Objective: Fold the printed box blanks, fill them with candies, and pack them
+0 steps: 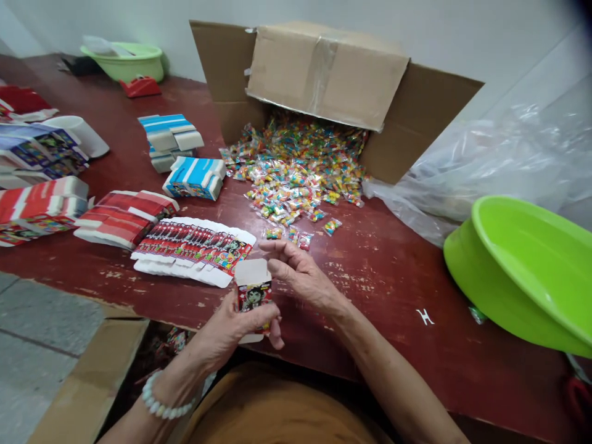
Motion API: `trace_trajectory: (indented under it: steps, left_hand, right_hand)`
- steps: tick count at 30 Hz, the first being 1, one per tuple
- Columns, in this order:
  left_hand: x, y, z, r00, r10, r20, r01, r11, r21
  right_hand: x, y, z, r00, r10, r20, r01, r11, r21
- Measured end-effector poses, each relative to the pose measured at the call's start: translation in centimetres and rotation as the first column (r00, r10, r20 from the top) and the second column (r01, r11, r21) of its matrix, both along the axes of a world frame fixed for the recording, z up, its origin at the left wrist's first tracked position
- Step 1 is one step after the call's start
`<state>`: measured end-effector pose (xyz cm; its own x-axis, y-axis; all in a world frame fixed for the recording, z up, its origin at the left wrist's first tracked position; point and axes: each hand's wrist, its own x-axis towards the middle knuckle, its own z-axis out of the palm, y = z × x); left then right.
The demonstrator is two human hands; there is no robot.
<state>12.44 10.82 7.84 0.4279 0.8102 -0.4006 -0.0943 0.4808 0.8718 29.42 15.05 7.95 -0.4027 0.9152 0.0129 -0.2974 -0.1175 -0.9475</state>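
My left hand (226, 324) is wrapped round a small red printed carton (253, 297) and holds it upright near the table's front edge. The carton's white top flap stands up, and its bottom flap sticks out below my fingers. Just beyond the flap is my right hand (300, 274), thumb and forefinger apart, with nothing visible between them; whether the thumb touches the flap I cannot tell. A fanned row of flat red cartons (194, 246) lies left of the hands. Small clear packets of colourful candy (296, 179) spill towards me from behind.
A large cardboard box (328, 74) lies tipped over the candy. Bundled blue cartons (194, 177) and red cartons (124, 216) stand left. A green basin (522, 271) and plastic sheeting (509, 154) are at right. A tape dispenser (140, 87) sits far left. Below the edge is an open carton (92, 370).
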Motion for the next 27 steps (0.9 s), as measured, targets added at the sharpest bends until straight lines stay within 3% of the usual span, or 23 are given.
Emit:
trace_trajectory:
  steps: [3, 5, 9, 11, 14, 17, 21, 27]
  left_hand:
    - [0.8, 0.0, -0.1, 0.991, 0.136, -0.008, -0.136, 0.991, -0.011]
    - [1.0, 0.2, -0.5, 0.985, 0.17, -0.017, -0.169, 0.985, 0.011]
    - [0.4, 0.6, -1.0, 0.954, 0.274, -0.118, -0.255, 0.954, 0.158]
    - [0.3, 0.4, -1.0, 0.923, 0.378, -0.076, -0.357, 0.912, 0.204]
    - [0.5, -0.2, -0.7, 0.881, 0.472, -0.017, -0.452, 0.853, 0.262]
    - [0.7, -0.6, -0.5, 0.866, 0.499, -0.028, -0.459, 0.818, 0.347]
    - [0.2, -0.2, -0.3, 0.9, 0.426, -0.097, -0.378, 0.87, 0.316]
    - [-0.1, 0.4, -0.2, 0.886, 0.443, -0.137, -0.393, 0.874, 0.286]
  right_hand:
    - [-0.1, -0.9, -0.1, 0.989, 0.15, -0.003, -0.149, 0.978, -0.145]
    - [-0.3, -1.3, -0.3, 0.983, 0.171, 0.073, -0.154, 0.969, -0.191]
    - [-0.4, -1.3, -0.5, 0.945, -0.157, 0.286, 0.157, 0.987, 0.025]
    - [-0.4, -1.2, -0.5, 0.921, -0.228, 0.315, 0.213, 0.974, 0.083]
    - [-0.7, -1.3, -0.6, 0.923, -0.262, 0.283, 0.264, 0.964, 0.031]
    - [-1.1, -1.6, -0.9, 0.937, -0.282, 0.205, 0.281, 0.959, 0.032]
    - [-1.0, -1.5, -1.5, 0.947, -0.26, 0.187, 0.254, 0.966, 0.055]
    - [-0.3, -0.4, -1.8, 0.981, -0.176, 0.087, 0.193, 0.95, -0.247]
